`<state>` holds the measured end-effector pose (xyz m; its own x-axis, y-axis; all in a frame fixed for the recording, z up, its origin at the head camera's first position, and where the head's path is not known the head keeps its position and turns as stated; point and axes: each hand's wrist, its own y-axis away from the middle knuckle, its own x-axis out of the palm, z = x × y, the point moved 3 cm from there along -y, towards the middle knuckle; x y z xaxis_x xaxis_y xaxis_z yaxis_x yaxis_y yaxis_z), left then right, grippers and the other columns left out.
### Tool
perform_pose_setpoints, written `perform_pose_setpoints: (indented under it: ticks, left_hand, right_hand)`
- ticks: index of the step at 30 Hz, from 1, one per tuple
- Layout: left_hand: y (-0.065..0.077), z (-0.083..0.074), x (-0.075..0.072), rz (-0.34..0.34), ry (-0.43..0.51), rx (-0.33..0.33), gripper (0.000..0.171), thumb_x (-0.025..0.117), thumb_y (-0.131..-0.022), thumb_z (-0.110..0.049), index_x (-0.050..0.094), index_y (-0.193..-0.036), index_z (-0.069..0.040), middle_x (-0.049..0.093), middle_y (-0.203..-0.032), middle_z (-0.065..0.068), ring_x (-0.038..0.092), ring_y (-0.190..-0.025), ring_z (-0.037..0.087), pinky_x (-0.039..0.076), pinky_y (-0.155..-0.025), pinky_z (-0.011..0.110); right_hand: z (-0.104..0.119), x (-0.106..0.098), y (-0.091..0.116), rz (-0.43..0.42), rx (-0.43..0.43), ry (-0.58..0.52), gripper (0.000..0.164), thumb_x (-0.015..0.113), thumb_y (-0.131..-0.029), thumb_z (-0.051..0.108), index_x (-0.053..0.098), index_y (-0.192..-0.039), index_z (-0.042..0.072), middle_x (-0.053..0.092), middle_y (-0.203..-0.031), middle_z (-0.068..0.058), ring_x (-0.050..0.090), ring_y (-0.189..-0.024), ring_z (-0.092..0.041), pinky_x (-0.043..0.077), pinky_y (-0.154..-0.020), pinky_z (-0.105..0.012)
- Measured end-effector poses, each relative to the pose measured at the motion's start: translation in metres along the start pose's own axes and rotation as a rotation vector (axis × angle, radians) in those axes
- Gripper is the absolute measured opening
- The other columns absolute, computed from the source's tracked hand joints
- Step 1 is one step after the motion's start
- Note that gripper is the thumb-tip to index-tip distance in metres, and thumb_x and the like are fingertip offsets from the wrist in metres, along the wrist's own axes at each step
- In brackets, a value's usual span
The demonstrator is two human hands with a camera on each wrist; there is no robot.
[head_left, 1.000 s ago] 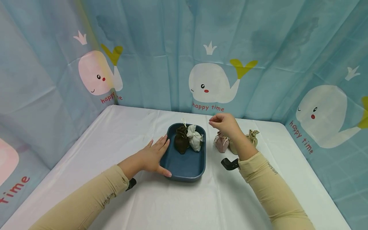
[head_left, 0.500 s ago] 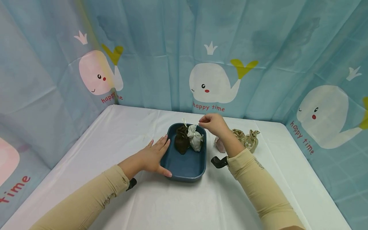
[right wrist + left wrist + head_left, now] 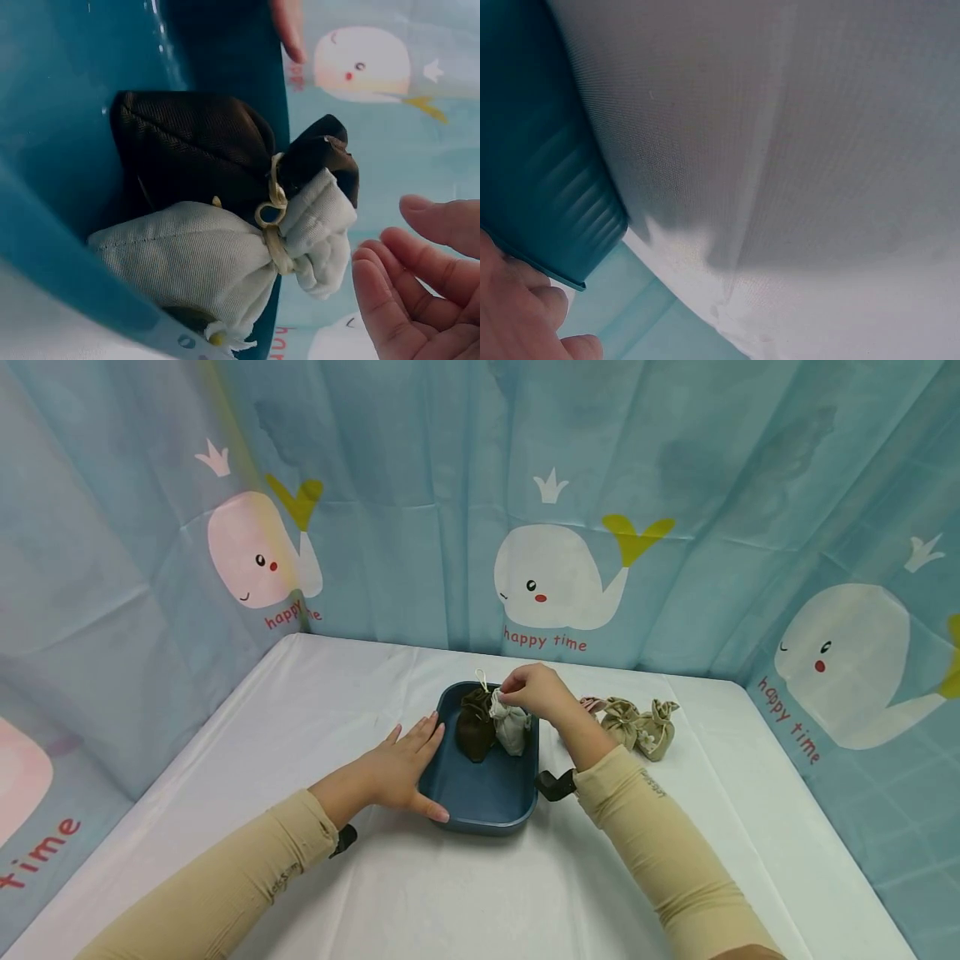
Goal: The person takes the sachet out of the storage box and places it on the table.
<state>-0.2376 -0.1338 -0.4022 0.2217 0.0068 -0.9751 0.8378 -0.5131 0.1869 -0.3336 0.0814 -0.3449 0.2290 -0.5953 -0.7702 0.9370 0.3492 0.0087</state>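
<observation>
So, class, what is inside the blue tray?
The blue tray holds a dark brown pouch and a pale grey pouch, side by side; anything beneath them is covered.

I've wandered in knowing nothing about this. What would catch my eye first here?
Probably the cartoon whales printed on the blue curtain behind the white table. Next, the dark blue tray, with a brown pouch and a pale pouch side by side at its far end. The left hand touches the tray's left side; the right hand is beside the pale pouch's top.
</observation>
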Motion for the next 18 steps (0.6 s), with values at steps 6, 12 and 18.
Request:
perform_pose_setpoints:
  ticks: [6, 12, 18]
  left_hand:
    - [0.001, -0.002, -0.002, 0.000, 0.008, 0.000, 0.130, 0.051, -0.058, -0.084, 0.002, -0.147, -0.005, -0.006, -0.153, 0.013, -0.001, -0.140, 0.028, 0.005, -0.108, 0.055]
    - [0.001, -0.001, -0.001, 0.004, -0.007, -0.014, 0.130, 0.048, -0.057, -0.087, 0.001, -0.147, -0.006, -0.007, -0.153, 0.011, -0.003, -0.140, 0.025, 0.005, -0.108, 0.053]
    - [0.001, 0.000, -0.001, -0.005, -0.011, -0.006, 0.130, 0.046, -0.056, -0.088, 0.002, -0.147, -0.006, -0.006, -0.153, 0.012, -0.002, -0.140, 0.026, 0.006, -0.108, 0.054]
  right_hand:
    - [-0.001, 0.006, -0.003, 0.043, 0.000, -0.002, 0.013, 0.069, -0.082, 0.016, 0.069, -0.093, 0.008, 0.066, -0.088, -0.003, 0.060, -0.083, -0.018, 0.049, -0.074, -0.034]
    - [-0.003, 0.011, -0.003, 0.097, -0.010, -0.008, 0.020, 0.069, -0.082, 0.012, 0.067, -0.101, 0.009, 0.066, -0.091, -0.005, 0.061, -0.086, -0.019, 0.050, -0.076, -0.035]
    - [-0.001, 0.013, -0.002, 0.130, -0.012, 0.011, 0.030, 0.065, -0.084, 0.008, 0.065, -0.114, 0.012, 0.066, -0.096, -0.008, 0.061, -0.089, -0.021, 0.050, -0.074, -0.034]
